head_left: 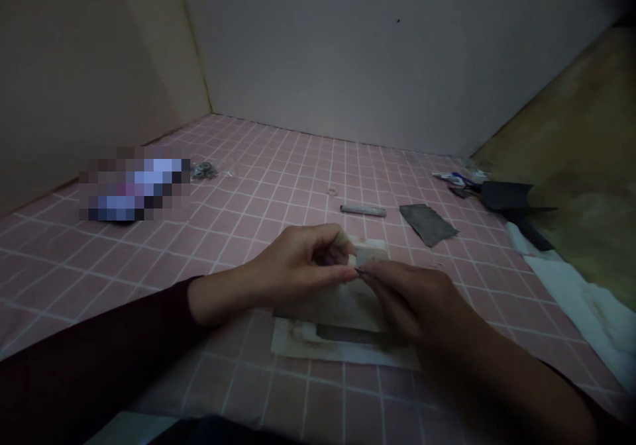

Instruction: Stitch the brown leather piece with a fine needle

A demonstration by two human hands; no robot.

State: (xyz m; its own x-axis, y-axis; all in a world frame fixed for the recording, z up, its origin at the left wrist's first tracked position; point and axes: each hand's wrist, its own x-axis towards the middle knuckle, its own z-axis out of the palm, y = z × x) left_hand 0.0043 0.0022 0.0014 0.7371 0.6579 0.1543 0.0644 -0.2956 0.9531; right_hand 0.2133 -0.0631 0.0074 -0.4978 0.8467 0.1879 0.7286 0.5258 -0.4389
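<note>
My left hand (313, 256) has its thumb and fingers curled together around a small pale thing (352, 260), which shows at the fingertips. Close against it, my right hand (412, 293) pinches a small dark thing whose shape is too small to make out. The fingertips of both hands nearly meet. Beneath them lies a grey sheet (322, 311) on a stained white cloth or paper (293, 349), partly hidden by my hands.
On the pink tiled surface (278, 200) are a pale ring (332, 192), a grey stick (362, 211) and a grey sandpaper-like piece (428, 224). Metal rings (203, 170) lie left, beside a blurred object (136, 190). Dark tools (507, 197) and white paper (576, 299) are right.
</note>
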